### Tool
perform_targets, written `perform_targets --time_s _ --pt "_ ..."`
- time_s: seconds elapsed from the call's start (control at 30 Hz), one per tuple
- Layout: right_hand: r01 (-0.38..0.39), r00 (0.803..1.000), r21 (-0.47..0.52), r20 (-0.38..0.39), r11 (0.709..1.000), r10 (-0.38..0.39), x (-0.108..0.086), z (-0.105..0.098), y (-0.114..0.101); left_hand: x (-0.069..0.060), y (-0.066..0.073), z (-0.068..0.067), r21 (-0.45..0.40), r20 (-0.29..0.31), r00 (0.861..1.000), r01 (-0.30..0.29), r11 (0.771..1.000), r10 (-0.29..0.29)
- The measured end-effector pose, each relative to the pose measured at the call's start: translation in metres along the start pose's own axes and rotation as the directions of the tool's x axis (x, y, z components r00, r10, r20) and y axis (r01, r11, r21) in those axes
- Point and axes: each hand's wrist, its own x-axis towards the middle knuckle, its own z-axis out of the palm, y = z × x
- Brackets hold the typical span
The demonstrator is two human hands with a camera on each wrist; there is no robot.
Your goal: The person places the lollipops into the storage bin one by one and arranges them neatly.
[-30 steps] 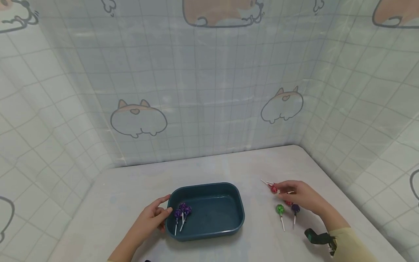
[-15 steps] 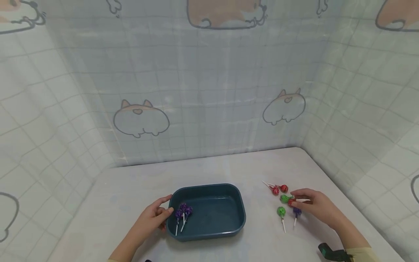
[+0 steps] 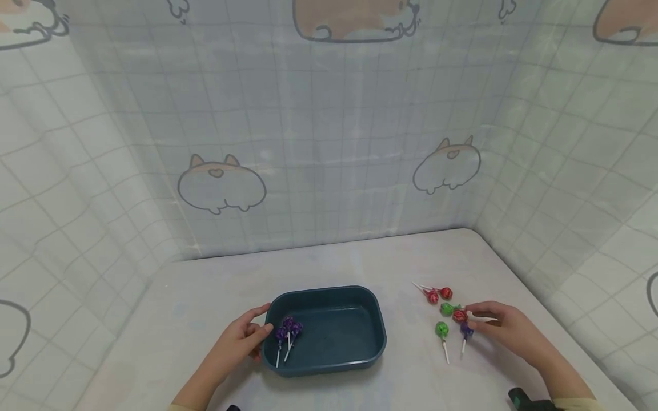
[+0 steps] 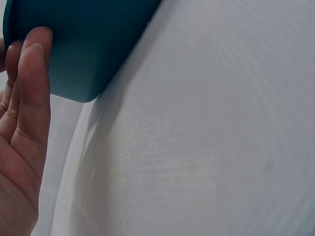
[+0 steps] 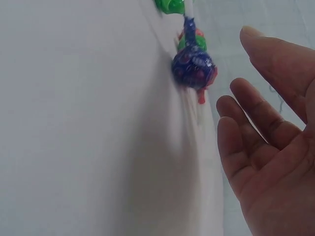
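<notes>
A dark teal tray (image 3: pixel 339 337) has several purple lollipops (image 3: pixel 289 329) in its left end. My left hand (image 3: pixel 236 345) holds the tray's left wall, thumb at the rim; the left wrist view shows the hand (image 4: pixel 27 118) against the tray (image 4: pixel 88 44). At the right, my right hand (image 3: pixel 514 334) is beside a red lollipop (image 3: pixel 460 315) and a purple one (image 3: pixel 466 329). In the right wrist view its fingers are spread apart from the purple lollipop (image 5: pixel 193 68), and the hand (image 5: pixel 280 132) holds nothing there.
Left of the right hand lie two green lollipops, one (image 3: pixel 447 309) behind the other (image 3: pixel 441 329), and two red ones (image 3: pixel 433 297) with sticks pointing back left. Patterned cloth walls (image 3: pixel 329 142) stand behind and beside the white table (image 3: pixel 205 297).
My right hand has moved right and toward the table's front, away from the two red lollipops, which now show fully along with the rear green one. The left hand stays on the tray.
</notes>
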Motion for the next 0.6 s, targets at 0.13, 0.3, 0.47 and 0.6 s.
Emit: perform_targets --time_s 0.13,0.3,0.47,0.6 --pt "-0.01 1.0 0.007 0.008 1.0 0.01 -0.0039 0.0001 0.0051 0.0001 -0.0002 0.0004 0.003 -0.007 1.0 0.002 1.0 -0.002" --pt "0.002 0.999 -0.006 0.035 1.0 -0.001 -0.0071 0.0026 0.0073 0.0002 -0.0003 0.0009 0.0 -0.013 1.0 0.009 1.0 -0.009" --pt "0.013 0.999 -0.04 0.049 0.999 -0.011 -0.0073 0.0057 0.0054 0.0001 -0.0001 0.0008 -0.006 -0.009 1.0 0.012 1.0 -0.012" --pt "-0.005 0.998 -0.068 0.063 0.998 0.01 -0.006 0.0079 0.004 0.0004 -0.0002 0.0008 -0.01 -0.008 1.0 0.015 1.0 -0.016"
